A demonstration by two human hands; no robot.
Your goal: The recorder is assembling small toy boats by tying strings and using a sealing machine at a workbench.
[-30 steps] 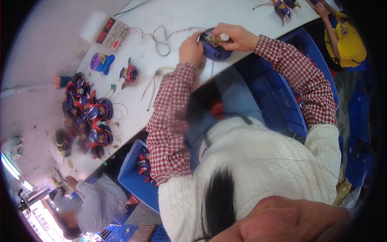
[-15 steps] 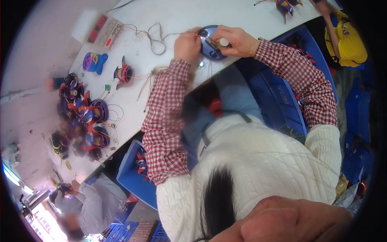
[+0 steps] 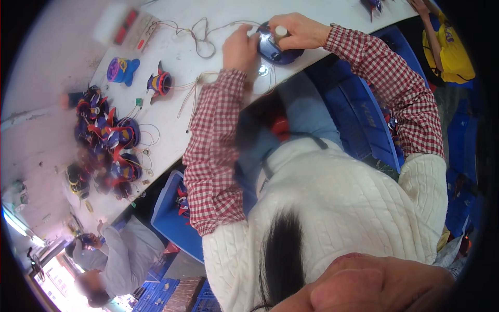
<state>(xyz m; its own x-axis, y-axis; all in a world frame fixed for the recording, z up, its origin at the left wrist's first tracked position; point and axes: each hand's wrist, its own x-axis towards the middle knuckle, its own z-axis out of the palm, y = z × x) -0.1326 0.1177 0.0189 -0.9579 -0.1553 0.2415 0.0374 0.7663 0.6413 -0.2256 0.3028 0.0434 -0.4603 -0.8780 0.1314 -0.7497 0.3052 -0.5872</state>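
Note:
At the table's near edge lies a dark blue, round, shiny piece [image 3: 283, 54]. My left hand [image 3: 241, 49] is closed at its left rim, and a thin wire runs in from the left to these fingers. Above the piece, my right hand [image 3: 305, 32] grips a tool with a pale round handle end [image 3: 281, 31]; its tip is hidden, so its kind cannot be told. Just below the piece, a small shiny clear disc [image 3: 263, 70] rests near my left wrist.
A box with a red display [image 3: 126, 27] feeds the wire. Left lie a blue-purple tape roll holder [image 3: 122, 71], a finned figure part [image 3: 158, 83] and a heap of similar parts [image 3: 112, 135]. Blue bins [image 3: 358, 112] flank my lap. Two people sit nearby.
My right hand has moved slightly away from me with the tool, and its fingers have shifted. The blue piece looks turned, with more of it showing on the right. The view has shifted slightly.

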